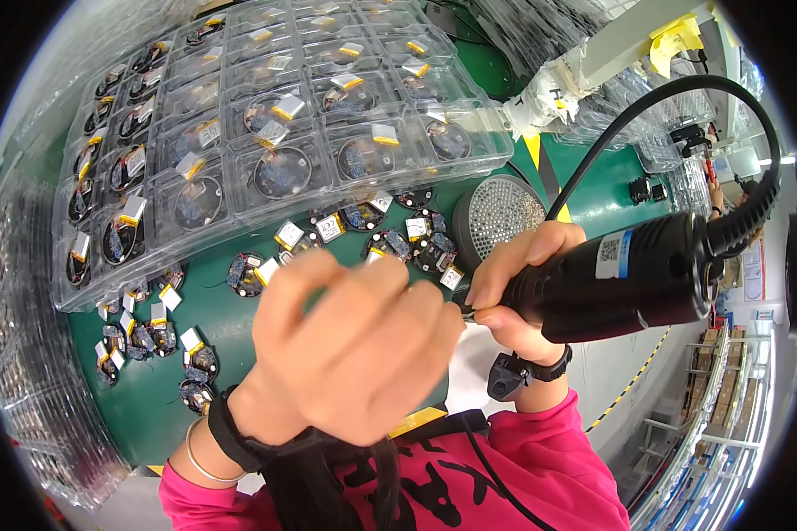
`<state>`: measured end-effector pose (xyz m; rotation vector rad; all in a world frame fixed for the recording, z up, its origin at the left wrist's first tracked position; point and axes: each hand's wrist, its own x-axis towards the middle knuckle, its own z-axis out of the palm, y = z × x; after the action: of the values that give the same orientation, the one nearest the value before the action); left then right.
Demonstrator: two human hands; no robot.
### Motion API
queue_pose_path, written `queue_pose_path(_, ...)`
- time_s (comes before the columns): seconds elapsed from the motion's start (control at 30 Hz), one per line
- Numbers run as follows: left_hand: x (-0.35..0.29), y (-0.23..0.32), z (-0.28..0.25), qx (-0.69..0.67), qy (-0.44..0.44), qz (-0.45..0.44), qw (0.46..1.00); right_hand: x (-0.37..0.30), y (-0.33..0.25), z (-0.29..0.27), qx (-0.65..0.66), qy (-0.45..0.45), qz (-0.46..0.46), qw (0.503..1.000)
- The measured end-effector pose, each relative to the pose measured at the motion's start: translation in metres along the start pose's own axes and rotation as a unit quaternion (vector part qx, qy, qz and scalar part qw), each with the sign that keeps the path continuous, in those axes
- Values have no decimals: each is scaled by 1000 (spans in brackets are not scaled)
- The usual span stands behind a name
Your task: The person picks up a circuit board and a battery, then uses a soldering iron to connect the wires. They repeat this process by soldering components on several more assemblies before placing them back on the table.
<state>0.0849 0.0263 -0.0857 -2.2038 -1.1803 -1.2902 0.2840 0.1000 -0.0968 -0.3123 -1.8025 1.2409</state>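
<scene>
The black corded tool (629,279) I hold carries a white-and-blue sticker (609,257) with a square code pattern; its finer print is too small to read. Dark letters run across my pink shirt (522,469), partly covered by hair, and black marks show on the white wrapping (553,93) of the post beyond. The flat silver cells (329,227) on the small round assemblies (244,273) bear faint print that I cannot make out.

My left hand (354,345) is blurred and hides the table in front of me, along with whatever lies under its folded fingers. The tool covers most of my right palm, and the far rows of the clear tray (266,211) fade in glare.

My right hand (512,263) closes thumb and fingers around the tool's narrow front end, which points left toward my other hand; the body lies to the right, its thick cable (700,81) arching above. My left hand is curled, knuckles up, its fingertips close by the tool's nose; whether they pinch anything, I cannot tell. Round assemblies lie loose on the green table (137,429), near a grey round thing with a dotted face (496,212).
</scene>
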Motion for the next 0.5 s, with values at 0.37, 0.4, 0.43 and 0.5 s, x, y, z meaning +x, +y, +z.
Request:
queue_pose_path(0.37, 2, 4, -3, -304, -117, -262, 909, -5, -3, 1, -32, -13, 1, 999)
queue_pose_path(0.4, 2, 5, -1, -300, -109, -260, 911, -5, -2, 3, -18, -7, 1, 1000)
queue_pose_path(0.43, 1, 6, 0, -295, -101, -258, 914, -5, -1, 4, -3, -2, 1, 1000)
queue_pose_path(0.5, 0, 8, 3, -287, -86, -253, 920, -5, 1, 2, -1, 7, -1, 1000)
